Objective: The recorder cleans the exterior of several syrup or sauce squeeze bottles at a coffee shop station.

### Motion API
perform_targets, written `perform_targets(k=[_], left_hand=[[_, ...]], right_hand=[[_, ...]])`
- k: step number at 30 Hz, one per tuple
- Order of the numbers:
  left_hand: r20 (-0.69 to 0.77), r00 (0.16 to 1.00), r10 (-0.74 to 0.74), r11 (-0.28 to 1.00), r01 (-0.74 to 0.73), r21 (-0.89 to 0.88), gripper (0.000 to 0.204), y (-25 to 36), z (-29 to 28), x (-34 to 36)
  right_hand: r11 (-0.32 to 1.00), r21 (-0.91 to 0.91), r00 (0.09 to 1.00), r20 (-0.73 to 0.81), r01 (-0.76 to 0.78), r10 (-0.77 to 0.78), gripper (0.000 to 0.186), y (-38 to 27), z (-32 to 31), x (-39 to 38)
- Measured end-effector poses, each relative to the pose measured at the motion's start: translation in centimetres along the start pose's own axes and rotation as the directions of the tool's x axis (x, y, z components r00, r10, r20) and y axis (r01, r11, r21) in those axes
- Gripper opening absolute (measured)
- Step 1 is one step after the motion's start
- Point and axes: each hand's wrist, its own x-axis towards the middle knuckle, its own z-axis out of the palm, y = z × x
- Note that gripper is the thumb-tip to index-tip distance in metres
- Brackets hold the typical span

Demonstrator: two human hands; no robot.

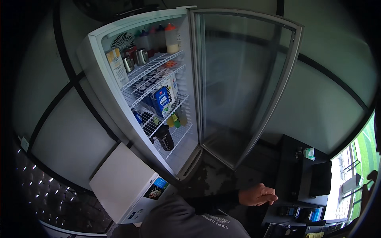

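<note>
One bare hand shows, at the end of a black sleeve that crosses from the left; I take it for my left hand (258, 194). Its fingers are curled closed, with nothing showing in them, and it touches nothing. Ahead of it stands a tall white fridge (88, 55), its glass door (242, 79) swung wide to the right. On the wire shelves are a squeeze bottle (171, 39) with an orange top, a steel jug (141, 56), a tall carton (116, 66), a blue milk carton (162, 102) and a black shaker bottle (164, 138). My right hand does not show.
Left of the fridge's foot is a low white chest freezer (121, 178). A dark cabinet (291, 154) at the right bears a tissue box (309, 153). Beyond it is a bright window (345, 178). Dark floor (214, 170) lies below the door.
</note>
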Motion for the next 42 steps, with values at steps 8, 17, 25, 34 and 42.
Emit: perform_targets(k=[8,17,25,34,42], left_hand=[[-0.42,0.903,0.094,0.994,-0.061,0.092,0.088,0.1,-8.6,-10.5],[-0.784,0.608,0.13,0.989,-0.022,0.147,0.087,1.4,-19.7,-24.4],[-0.945,0.258,0.2,0.949,0.189,0.252,0.085,3.2,-22.5,-31.3],[-0.986,0.08,0.148,0.986,0.064,0.153,0.1,0.6,-22.9,-32.6],[-0.935,0.337,0.106,0.994,-0.036,0.1,0.096,1.6,-29.5,-29.1]], right_hand=[[0.694,0.158,0.695,0.06,0.703,-0.717,0.032,-15.5,3.4,18.0],[0.376,0.34,0.503,-0.487,0.862,-0.714,0.051,-38.8,9.8,46.5],[0.574,0.65,0.865,-0.418,0.498,-0.276,0.092,-58.2,12.0,66.5],[0.468,0.776,0.898,-0.43,0.423,-0.097,0.096,-63.4,13.5,65.8],[-0.691,0.713,0.765,-0.377,-0.121,-0.523,0.076,-52.7,14.8,58.7]])
